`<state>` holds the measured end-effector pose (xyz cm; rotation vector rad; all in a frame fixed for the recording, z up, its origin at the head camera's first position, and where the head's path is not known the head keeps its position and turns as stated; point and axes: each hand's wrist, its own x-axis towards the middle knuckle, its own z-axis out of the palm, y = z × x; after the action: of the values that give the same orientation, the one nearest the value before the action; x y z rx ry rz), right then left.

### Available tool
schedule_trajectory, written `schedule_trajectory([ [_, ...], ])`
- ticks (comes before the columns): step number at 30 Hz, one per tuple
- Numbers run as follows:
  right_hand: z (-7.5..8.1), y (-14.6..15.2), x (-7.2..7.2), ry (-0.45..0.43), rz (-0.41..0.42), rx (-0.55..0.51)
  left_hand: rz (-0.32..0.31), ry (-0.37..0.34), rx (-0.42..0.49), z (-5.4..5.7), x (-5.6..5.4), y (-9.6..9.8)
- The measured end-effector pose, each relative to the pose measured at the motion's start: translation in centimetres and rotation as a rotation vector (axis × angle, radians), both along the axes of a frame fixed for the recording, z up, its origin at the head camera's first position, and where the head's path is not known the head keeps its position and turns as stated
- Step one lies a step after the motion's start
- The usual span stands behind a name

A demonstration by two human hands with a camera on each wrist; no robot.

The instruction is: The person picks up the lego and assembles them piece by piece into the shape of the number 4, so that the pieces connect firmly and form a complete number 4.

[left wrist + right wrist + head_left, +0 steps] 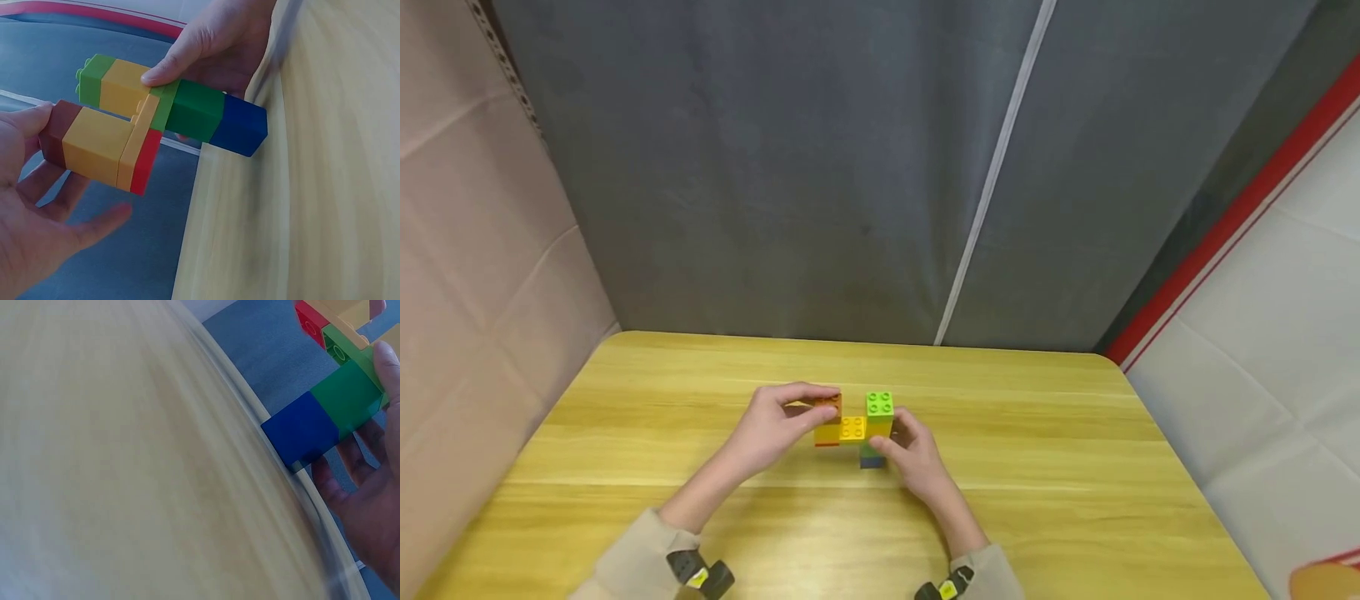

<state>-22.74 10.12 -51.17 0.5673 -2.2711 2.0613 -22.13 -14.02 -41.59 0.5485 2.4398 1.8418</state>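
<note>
A built shape of toy building bricks (pixel 852 428) is between my hands, its blue brick (pixel 239 125) lowest and close over the table. Above the blue come a dark green brick (pixel 199 109), a thin light green piece, a yellow brick and a light green brick (pixel 879 405) on top. A flat yellow piece spans to the left, with a thin red piece (pixel 146 162) beneath and a yellow brick (pixel 94 142) under a brown brick (pixel 59 134). My left hand (pixel 767 432) pinches the brown brick. With thumb and fingers, my right hand (pixel 917 458) grips the right column.
The wooden table (pixel 1045 467) extends to both sides of the hands. Behind it hangs a dark grey curtain (pixel 775 183), with pale cloth walls at left and right. A round orange-topped object (pixel 1326 582) shows at the lower right corner.
</note>
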Motion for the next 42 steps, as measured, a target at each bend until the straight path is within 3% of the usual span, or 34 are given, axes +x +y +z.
schedule_trajectory([
  [19, 0.2, 0.3, 0.1, -0.001, -0.015, -0.001, -0.001, -0.03, -0.006, 0.0, -0.2, 0.4],
  [32, -0.2, -0.4, 0.3, 0.01, 0.001, -0.019, -0.038, -0.008, -0.052, 0.5, -0.1, -0.3],
  [42, -0.1, 0.8, -0.4, -0.009, -0.031, 0.027, -0.028, -0.005, 0.027, -1.6, -0.5, 0.3],
])
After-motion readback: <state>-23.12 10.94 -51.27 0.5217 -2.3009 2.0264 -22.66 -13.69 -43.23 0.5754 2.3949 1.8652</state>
